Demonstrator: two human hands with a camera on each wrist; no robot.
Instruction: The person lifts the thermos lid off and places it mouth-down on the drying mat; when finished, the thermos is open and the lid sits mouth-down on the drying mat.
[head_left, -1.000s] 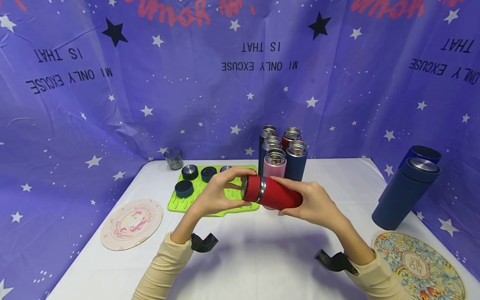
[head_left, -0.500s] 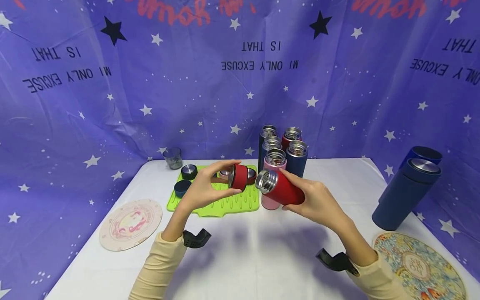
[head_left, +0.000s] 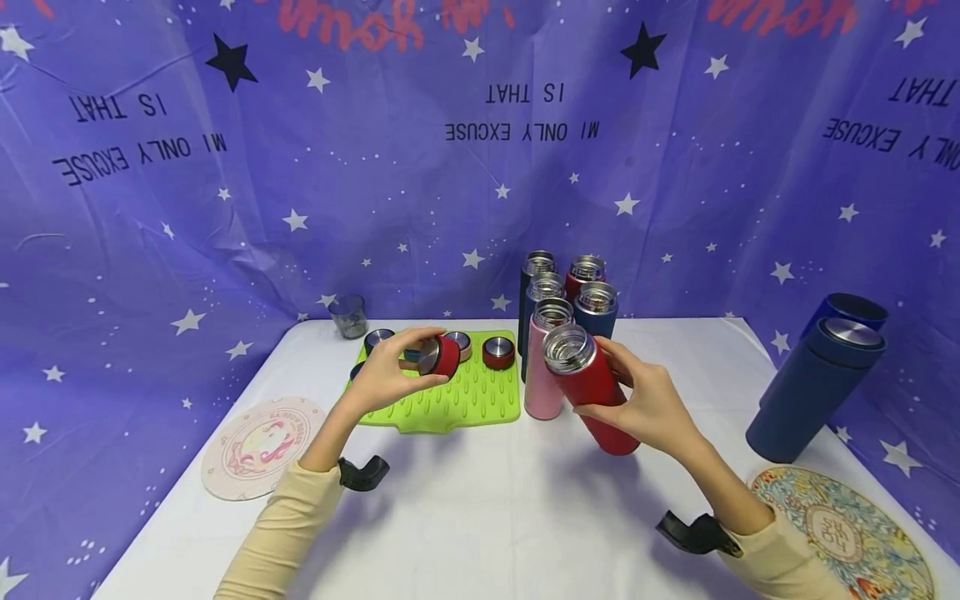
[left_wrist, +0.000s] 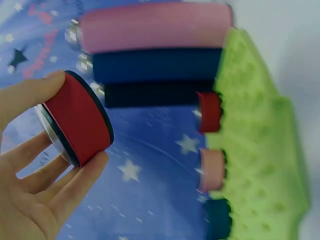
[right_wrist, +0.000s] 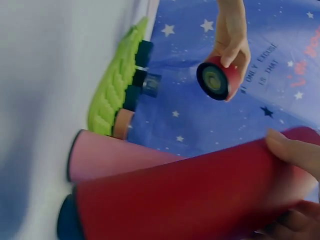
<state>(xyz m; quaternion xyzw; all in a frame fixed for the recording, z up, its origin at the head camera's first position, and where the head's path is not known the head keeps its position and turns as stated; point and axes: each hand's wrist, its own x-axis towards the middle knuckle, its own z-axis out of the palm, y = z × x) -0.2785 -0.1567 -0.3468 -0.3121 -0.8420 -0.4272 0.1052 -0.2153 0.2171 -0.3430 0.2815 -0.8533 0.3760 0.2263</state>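
Between thumb and fingers my left hand [head_left: 386, 375] pinches a red bottle cap [left_wrist: 79, 117], held over the green mat [head_left: 427, 410]. Its dark hollow underside faces the camera in the right wrist view. My right hand [head_left: 648, 400] grips a red vacuum flask [head_left: 592, 396] by its side, tilted, with its steel mouth uncovered. Just left of that flask stands a pink flask [head_left: 542, 375] without a cap. On the mat sit several caps, among them a red one [head_left: 498, 353] and a pink one [left_wrist: 212, 170]; others are partly hidden behind my left hand.
More uncapped flasks [head_left: 597, 307] stand behind the pink one. At the right are two capped blue flasks [head_left: 813, 392] and a patterned round mat [head_left: 840, 529]. A pink round mat [head_left: 258, 446] lies at left; a small dark glass [head_left: 348, 317] stands at the back left.
The red cap has come off the red flask. My left hand has carried it leftward over the mat. My right hand has turned the flask from nearly level to more upright.
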